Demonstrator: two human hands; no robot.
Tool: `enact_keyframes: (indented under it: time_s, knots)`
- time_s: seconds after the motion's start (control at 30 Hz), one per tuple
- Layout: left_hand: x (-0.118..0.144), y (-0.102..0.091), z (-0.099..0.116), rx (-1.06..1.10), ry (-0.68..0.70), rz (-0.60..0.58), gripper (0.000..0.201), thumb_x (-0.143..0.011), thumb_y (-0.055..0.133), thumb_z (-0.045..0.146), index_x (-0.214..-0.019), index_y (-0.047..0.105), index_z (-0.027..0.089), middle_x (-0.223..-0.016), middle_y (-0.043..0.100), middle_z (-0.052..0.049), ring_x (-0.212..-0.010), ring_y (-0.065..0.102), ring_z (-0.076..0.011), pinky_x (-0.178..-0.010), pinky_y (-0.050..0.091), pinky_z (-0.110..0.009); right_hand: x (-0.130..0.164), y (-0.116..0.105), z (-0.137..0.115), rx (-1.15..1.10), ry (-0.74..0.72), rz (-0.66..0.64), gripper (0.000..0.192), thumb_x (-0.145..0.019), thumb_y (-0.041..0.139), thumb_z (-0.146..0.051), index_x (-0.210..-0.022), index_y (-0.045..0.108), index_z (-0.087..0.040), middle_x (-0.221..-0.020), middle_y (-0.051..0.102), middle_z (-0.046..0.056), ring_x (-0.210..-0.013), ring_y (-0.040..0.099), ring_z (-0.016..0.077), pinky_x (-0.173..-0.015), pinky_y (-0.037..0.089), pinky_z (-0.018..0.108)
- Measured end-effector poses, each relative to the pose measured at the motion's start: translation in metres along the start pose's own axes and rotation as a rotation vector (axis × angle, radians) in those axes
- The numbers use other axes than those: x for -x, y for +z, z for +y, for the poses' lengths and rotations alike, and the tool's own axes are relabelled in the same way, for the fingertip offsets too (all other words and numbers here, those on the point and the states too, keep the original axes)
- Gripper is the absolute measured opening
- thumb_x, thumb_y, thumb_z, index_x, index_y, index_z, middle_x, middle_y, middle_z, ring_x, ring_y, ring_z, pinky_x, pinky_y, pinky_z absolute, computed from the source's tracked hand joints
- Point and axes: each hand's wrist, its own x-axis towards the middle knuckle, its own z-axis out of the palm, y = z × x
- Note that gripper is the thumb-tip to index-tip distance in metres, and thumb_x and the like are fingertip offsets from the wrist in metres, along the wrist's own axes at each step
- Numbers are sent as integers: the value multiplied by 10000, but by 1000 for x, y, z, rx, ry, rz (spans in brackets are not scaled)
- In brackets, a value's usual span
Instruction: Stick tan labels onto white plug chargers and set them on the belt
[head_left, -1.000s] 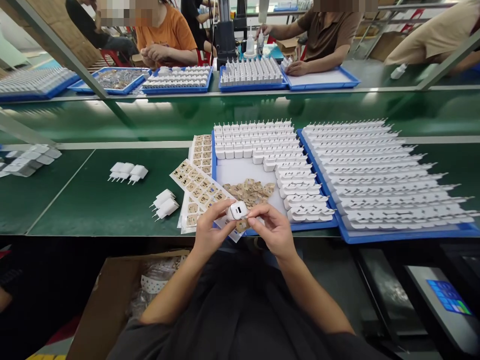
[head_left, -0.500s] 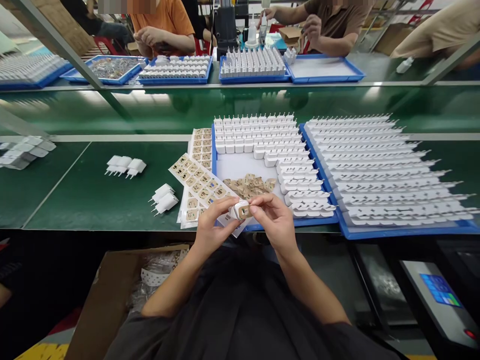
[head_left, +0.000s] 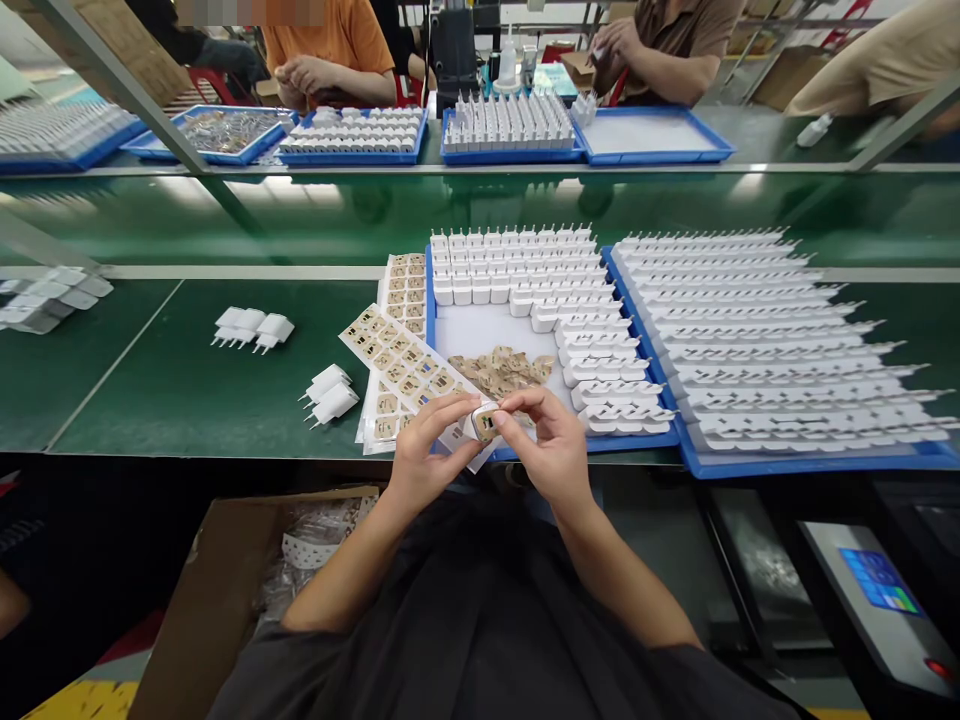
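Left hand [head_left: 424,455]: fingers pinch the white charger plug [head_left: 481,422] from its left.
Right hand [head_left: 547,450]: fingertips press on the plug's tan-labelled face; both hands meet on it, above the bench's near edge.
Label sheets [head_left: 390,365]: just beyond the left hand.
Blue tray [head_left: 430,300]: behind, with loose labels [head_left: 501,370] and rows of plugs.
Two plugs [head_left: 328,393]: left on the green mat.

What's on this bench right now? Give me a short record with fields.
left hand: holds a white charger from its left side
right hand: fingers press a tan sticker on the charger's face
sticker sheets: on the green bench, left of the hands
near tray: rows of chargers, loose tan stickers
right tray: full rows of chargers
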Motion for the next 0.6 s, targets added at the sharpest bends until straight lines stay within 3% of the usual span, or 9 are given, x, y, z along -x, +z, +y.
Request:
enact_keyframes:
  time_s: [0.2, 0.43, 0.53, 0.6]
  knots:
    - [-2, -1, 3, -53, 46, 12, 425, -861, 744, 166, -1260, 653, 279, -1231, 725, -79, -1148, 695, -237, -1003, 594, -424, 1, 2, -6, 174, -82, 28, 37, -915, 688, -273, -919, 661, -249, -892, 726, 27, -871, 692, 204, -849, 551, 367]
    - [3, 0, 0, -44, 70, 61, 447, -842, 757, 139, -1253, 651, 281, -1231, 716, -79, -1148, 693, -242, -1005, 589, -434, -2, 6, -9, 412, -350, 111, 107, -901, 674, -186, -965, 640, -264, -900, 699, 33, -875, 653, 220, -842, 536, 392]
    - [8, 2, -3, 39, 24, 116, 452, -824, 773, 135, -1234, 639, 269, -1239, 702, -89, -1174, 680, -251, -969, 608, -426, -6, 0, -3, 350, -252, 172, 174, -895, 680, -210, -1055, 632, -262, -983, 667, 49, -908, 637, 215, -859, 551, 390]
    - [9, 4, -4, 84, -10, 151, 435, -819, 783, 159, -1211, 626, 262, -1225, 697, -96, -1187, 671, -256, -925, 626, -406, -6, -4, 0, 169, -123, 82, 185, -910, 666, -256, -1089, 620, -265, -1013, 643, 46, -921, 643, 202, -844, 573, 370]
